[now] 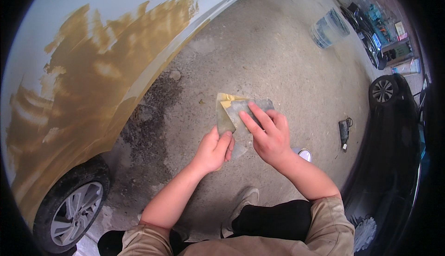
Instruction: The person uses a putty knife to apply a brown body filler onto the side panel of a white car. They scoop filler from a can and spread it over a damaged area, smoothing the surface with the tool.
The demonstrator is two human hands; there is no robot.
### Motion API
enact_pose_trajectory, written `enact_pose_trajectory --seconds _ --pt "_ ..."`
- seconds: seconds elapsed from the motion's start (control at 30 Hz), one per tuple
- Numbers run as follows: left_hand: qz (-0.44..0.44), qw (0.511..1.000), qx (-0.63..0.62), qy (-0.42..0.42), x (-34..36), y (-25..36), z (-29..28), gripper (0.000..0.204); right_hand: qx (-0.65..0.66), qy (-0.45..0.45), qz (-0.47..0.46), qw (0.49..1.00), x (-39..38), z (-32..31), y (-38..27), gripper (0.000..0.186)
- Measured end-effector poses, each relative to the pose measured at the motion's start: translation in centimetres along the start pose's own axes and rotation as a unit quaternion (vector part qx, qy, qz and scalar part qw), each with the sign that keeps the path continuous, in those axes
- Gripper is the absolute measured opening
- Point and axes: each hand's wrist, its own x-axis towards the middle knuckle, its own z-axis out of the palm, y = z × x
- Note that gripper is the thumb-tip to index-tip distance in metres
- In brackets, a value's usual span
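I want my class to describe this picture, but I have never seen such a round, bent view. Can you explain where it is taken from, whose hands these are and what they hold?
The picture comes from a wide-angle camera worn on a person's head, looking down, so straight edges bend near the rim. The two bare hands are that person's own. The left hand holds a flat scraper blade in its grip; the right hand holds a second flat blade against it, with yellowish paste on top. On the left is a pale car body smeared with the same yellowish filler, above a wheel. A clear bucket stands on the concrete floor, where a small power tool lies.
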Motion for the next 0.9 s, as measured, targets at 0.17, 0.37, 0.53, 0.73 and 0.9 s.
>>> enact_pose_trajectory --seconds 0.17,0.37,0.53,0.73,0.9 --pt "-0.028 1.000 -0.001 0.011 -0.4 -0.4 0.2 0.014 0.033 -0.091 -0.010 0.995 0.3 -0.3 -0.3 0.062" --pt "-0.032 0.997 -0.052 0.053 -0.3 -1.7 -1.4 0.012 0.239 -0.103 0.088 0.962 -0.9 -0.8 1.8 0.045" --pt "-0.082 0.996 0.027 0.032 0.3 -1.5 -2.6 0.016 0.604 0.002 0.426 0.674 -1.5 0.6 4.3 0.025" --pt "-0.061 0.994 0.085 0.041 -0.5 4.5 -1.9 0.016 0.737 0.072 0.488 0.461 0.4 3.2 7.5 0.032" --pt "-0.031 0.959 0.273 0.069 -3.3 14.9 -0.3 0.016 0.750 0.157 0.457 0.451 5.6 4.9 11.1 0.035"
